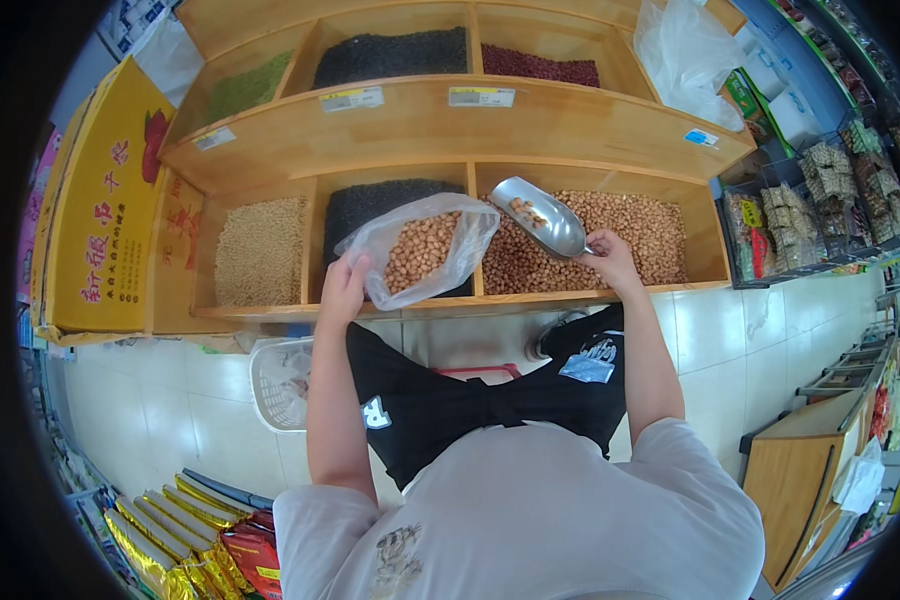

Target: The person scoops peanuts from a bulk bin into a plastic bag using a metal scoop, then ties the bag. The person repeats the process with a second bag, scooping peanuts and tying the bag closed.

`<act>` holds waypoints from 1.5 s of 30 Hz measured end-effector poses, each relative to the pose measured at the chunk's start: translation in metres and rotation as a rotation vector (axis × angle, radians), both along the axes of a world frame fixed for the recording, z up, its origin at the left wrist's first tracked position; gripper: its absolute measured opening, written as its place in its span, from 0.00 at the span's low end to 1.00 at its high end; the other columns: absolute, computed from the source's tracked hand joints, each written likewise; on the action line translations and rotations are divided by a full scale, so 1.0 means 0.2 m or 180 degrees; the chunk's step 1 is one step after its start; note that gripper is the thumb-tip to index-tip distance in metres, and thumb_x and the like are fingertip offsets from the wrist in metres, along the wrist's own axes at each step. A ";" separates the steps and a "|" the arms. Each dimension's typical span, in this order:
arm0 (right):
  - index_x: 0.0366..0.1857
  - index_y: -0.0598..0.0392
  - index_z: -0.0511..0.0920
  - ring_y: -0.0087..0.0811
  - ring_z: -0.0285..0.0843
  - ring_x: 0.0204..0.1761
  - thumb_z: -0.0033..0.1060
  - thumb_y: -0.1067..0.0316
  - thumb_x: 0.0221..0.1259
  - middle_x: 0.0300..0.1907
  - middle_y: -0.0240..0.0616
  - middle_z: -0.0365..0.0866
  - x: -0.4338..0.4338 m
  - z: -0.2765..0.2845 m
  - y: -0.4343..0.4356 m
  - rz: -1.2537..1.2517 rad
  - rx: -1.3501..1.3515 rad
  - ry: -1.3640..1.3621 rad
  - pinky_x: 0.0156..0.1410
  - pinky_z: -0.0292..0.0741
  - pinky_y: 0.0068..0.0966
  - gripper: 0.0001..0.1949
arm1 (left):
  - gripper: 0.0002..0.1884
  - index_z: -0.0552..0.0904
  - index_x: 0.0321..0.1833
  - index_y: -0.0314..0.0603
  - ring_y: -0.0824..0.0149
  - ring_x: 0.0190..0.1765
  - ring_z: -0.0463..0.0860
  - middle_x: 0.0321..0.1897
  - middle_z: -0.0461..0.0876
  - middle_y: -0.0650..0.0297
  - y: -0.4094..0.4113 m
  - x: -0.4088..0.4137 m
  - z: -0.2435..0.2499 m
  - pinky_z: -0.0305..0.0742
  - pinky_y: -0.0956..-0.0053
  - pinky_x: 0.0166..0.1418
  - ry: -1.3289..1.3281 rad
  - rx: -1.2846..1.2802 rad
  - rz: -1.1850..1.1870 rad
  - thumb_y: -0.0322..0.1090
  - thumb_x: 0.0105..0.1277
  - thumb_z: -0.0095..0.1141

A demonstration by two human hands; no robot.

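My left hand (344,289) grips the rim of a clear plastic bag (473,234). Inside the bag lies a heap of shelled peanuts (421,252), and its mouth gapes toward me. In my right hand (610,260) is the handle of a metal scoop (548,220) with a few peanuts (528,211) in it. The scoop is above a wooden compartment filled with loose peanuts (630,232), its front end close to the bag's right edge. Partly hidden behind the bag, black beans (379,196) fill the compartment to the left.
Pale beans (261,251) fill the front-left compartment. The upper row holds green beans (249,85), black beans (394,57) and dark red beans (540,64). A yellow carton (101,217) stands left, a white basket (262,394) on the floor, and packaged goods (787,217) at right.
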State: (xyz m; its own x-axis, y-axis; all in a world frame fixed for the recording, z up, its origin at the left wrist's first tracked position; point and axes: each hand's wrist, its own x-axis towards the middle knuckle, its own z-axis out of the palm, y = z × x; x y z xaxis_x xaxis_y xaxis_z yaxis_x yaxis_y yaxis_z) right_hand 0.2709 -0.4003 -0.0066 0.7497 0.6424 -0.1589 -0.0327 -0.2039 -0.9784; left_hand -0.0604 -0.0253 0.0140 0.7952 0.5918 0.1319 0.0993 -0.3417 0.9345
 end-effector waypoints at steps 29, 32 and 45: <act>0.42 0.49 0.84 0.42 0.88 0.43 0.76 0.71 0.50 0.38 0.35 0.90 -0.39 1.23 0.06 -0.0026 -0.1743 -0.3243 0.49 0.82 0.37 0.14 | 0.15 0.82 0.44 0.33 0.71 0.26 0.79 0.25 0.82 0.61 0.00 0.00 0.02 0.74 0.72 0.33 -0.0013 -0.0060 -0.0022 0.40 0.79 0.52; 0.41 0.49 0.84 0.41 0.89 0.44 0.76 0.71 0.50 0.38 0.36 0.90 -0.29 1.12 -0.01 -0.0077 -0.2134 -0.3183 0.48 0.82 0.38 0.13 | 0.14 0.82 0.44 0.33 0.72 0.26 0.79 0.24 0.81 0.61 0.00 -0.01 0.01 0.74 0.72 0.33 0.0063 -0.0011 -0.0031 0.40 0.79 0.52; 0.43 0.48 0.83 0.46 0.88 0.48 0.78 0.67 0.49 0.40 0.41 0.89 -0.03 0.18 0.07 0.0921 -0.2949 -0.3004 0.54 0.81 0.42 0.16 | 0.14 0.83 0.45 0.33 0.73 0.27 0.78 0.25 0.82 0.61 -0.01 0.00 0.00 0.74 0.72 0.34 0.0085 -0.0063 0.0035 0.40 0.79 0.53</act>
State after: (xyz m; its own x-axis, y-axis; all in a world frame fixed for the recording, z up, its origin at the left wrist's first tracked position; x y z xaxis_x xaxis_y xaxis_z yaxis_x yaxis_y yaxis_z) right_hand 0.2658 -0.3866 0.0299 0.6697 0.7328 -0.1201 0.7256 -0.6802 -0.1040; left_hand -0.0600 -0.0263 0.0149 0.7917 0.6028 0.0989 0.1280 -0.3219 0.9381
